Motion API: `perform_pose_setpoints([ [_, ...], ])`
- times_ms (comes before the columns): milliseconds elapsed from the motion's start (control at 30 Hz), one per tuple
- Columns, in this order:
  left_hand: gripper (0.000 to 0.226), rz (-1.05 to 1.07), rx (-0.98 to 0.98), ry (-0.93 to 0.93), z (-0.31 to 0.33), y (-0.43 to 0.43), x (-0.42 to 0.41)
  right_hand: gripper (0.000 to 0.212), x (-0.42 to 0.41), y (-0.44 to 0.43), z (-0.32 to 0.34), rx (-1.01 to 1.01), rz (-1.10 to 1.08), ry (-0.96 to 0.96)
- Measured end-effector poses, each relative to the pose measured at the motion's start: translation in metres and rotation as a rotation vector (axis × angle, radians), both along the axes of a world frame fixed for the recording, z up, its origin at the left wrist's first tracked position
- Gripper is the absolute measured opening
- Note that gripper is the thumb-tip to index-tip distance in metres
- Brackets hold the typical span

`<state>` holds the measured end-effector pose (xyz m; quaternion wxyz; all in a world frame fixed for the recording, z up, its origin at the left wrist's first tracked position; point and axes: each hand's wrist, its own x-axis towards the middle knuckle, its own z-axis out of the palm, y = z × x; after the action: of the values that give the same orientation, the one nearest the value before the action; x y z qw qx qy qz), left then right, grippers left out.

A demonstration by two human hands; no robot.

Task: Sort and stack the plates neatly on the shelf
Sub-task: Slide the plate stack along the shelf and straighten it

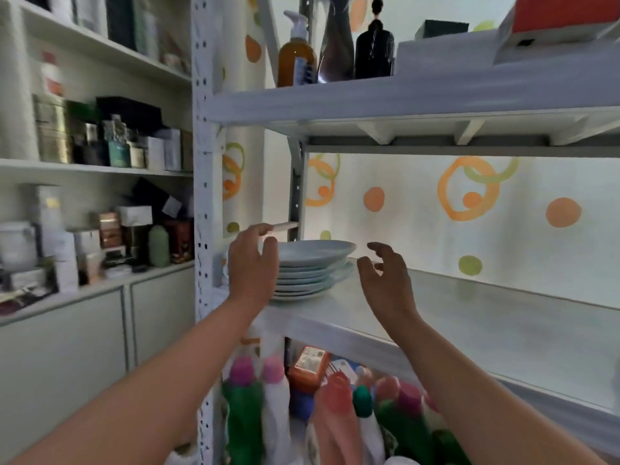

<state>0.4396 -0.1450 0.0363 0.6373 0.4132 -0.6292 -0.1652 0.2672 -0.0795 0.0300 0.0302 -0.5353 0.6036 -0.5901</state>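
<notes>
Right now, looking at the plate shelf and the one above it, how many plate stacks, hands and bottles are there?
Plate stack: 1
Hands: 2 (left hand, right hand)
Bottles on the upper shelf: 3 (amber pump bottle, tall dark bottle, black bottle)
Total: 6
</notes>
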Motion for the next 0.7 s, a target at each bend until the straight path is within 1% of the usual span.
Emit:
perform_pose_setpoints([
  [100, 0.047, 0.069, 0.162, -0.042, -0.008, -0.031, 0.036, 0.044, 0.012, -0.016, 0.002, 0.039, 0.046, 0.071],
  [200, 0.043, 0.015, 0.273, -0.053, -0.013, -0.048, 0.056, 0.045, 0.020, -0.030, -0.004, 0.084, 0.078, 0.126],
  [300, 0.041, -0.034, 0.332, -0.094, -0.017, -0.062, 0.063, 0.045, 0.022, -0.042, -0.012, 0.069, 0.052, 0.159],
  [367, 0.043, -0.014, 0.346, -0.124, -0.019, -0.068, 0.065, 0.041, 0.019, -0.047, -0.013, 0.030, 0.030, 0.145],
  [533, 0.038, -0.022, 0.309, -0.088, -0.026, -0.071, 0.058, 0.027, 0.010, -0.062, -0.012, -0.055, 0.026, 0.056],
  [633, 0.037, -0.022, 0.268, -0.082, -0.032, -0.077, 0.058, 0.027, 0.004, -0.067, -0.023, -0.037, 0.094, 0.083],
  [700, 0.038, -0.013, 0.249, -0.078, -0.035, -0.082, 0.061, 0.029, 0.000, -0.070, -0.032, -0.029, 0.152, 0.067],
])
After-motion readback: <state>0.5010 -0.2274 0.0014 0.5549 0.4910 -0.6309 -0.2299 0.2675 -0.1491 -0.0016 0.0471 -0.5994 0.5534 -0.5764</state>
